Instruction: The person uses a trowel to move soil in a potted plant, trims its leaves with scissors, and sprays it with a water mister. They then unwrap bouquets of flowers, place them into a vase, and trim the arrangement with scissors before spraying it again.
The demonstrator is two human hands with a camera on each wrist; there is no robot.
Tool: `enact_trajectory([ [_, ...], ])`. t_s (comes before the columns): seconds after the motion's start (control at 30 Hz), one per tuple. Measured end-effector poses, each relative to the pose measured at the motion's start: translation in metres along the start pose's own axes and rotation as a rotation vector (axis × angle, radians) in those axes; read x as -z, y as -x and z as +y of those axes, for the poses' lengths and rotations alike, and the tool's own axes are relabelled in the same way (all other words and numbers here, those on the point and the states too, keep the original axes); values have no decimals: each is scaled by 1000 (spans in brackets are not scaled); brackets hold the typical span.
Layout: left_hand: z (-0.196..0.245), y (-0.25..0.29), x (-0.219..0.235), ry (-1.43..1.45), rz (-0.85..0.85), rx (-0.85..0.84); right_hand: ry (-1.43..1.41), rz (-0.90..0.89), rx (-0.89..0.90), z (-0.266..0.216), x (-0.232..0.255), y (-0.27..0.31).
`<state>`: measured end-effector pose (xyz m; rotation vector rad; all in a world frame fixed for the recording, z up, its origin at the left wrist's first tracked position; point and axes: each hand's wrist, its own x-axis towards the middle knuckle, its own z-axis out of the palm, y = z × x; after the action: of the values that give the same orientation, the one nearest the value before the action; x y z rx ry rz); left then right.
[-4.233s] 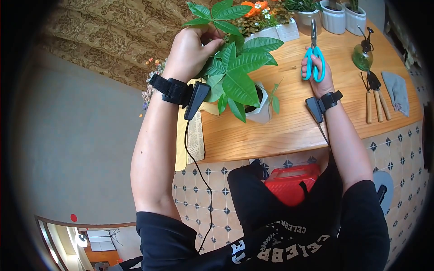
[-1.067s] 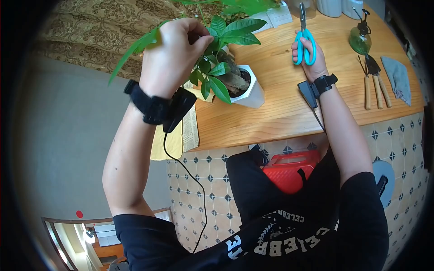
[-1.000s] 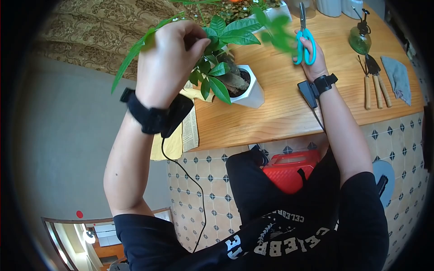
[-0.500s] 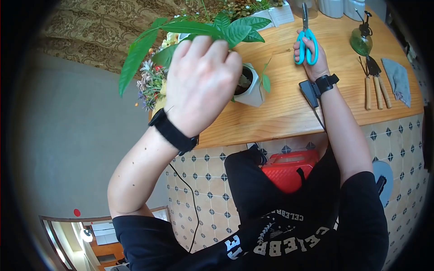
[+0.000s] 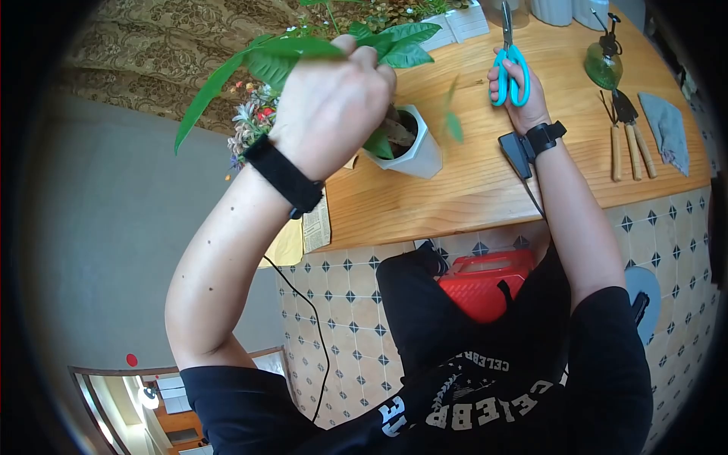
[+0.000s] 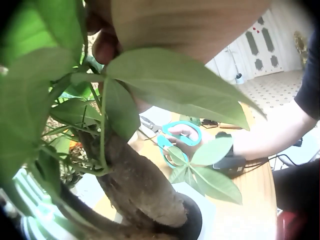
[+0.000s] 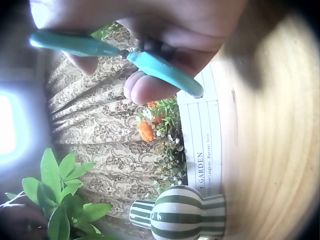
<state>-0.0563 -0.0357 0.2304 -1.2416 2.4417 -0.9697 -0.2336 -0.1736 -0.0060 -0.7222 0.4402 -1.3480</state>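
Note:
My left hand (image 5: 337, 106) is among the leaves of a potted money tree (image 5: 409, 45), back of the hand up and knuckles bent. In the left wrist view its fingertips (image 6: 104, 47) are at the leaf stems above the thick brown trunk (image 6: 145, 185); leaves partly hide them. The tree stands in a white faceted pot (image 5: 421, 159). Off to the right, my right hand (image 5: 523, 91) holds teal-handled scissors (image 5: 509, 72), blades pointing away and closed together. A small leafy sprig (image 5: 453, 125) hangs at the pot's right side, blurred.
Garden hand tools (image 5: 626, 140) with wooden handles, a grey cloth (image 5: 664, 133) and a green glass spray bottle (image 5: 604, 64) lie or stand at right. Behind is a white planter (image 5: 462, 26) of flowers. A striped vase (image 7: 177, 215) shows in the right wrist view. Newspaper (image 5: 317, 224) hangs at the table edge.
The left hand has shifted from the upper left foliage toward the trunk, turning its back upward. Leaves have swung about. The right hand keeps the scissors, moved only slightly.

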Motion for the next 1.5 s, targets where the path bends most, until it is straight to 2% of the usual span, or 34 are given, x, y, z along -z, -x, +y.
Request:
enact_trajectory([
  [0.13, -15, 3, 2, 246, 142, 40, 4, 20, -10, -1, -1, 1],
  [0.23, -23, 5, 6, 388, 32, 135, 10, 9, -11, 0, -1, 0],
  [0.37, -26, 7, 14, 624, -108, 382, 8, -5, 1, 1, 0, -1],
  [0.4, -32, 4, 8, 694, -203, 417, 10, -2, -1, 1, 0, 0],
  [0.6, -46, 4, 0, 799, -178, 315, 5, -43, 7, 0, -2, 0],
  [0.87, -51, 11, -6, 1053, -168, 418, -18, -265, -33, -9, -9, 10],
  [0.9, -51, 12, -8, 1101, -161, 435, 27, -293, 5, -11, -11, 14],
  [1.0, -52, 14, -18, 1145, -31, 423, 136, -359, 95, -20, -31, 29],
  [1.1, -52, 15, -15, 1112, -119, 416, 182, -339, 190, -19, -49, 35],
  [1.27, -47, 15, -17, 1022, -73, 410, 216, -342, 344, -41, -111, 51],
  [1.33, -41, 13, -10, 955, -51, 405, 49, -287, 288, -49, -151, 61],
  [1.4, -33, 12, 5, 868, -64, 421, 16, -403, 201, -42, -148, 53],
  [1.5, -14, 25, 20, 708, 66, 362, -13, -310, 173, -48, -162, 60],
])
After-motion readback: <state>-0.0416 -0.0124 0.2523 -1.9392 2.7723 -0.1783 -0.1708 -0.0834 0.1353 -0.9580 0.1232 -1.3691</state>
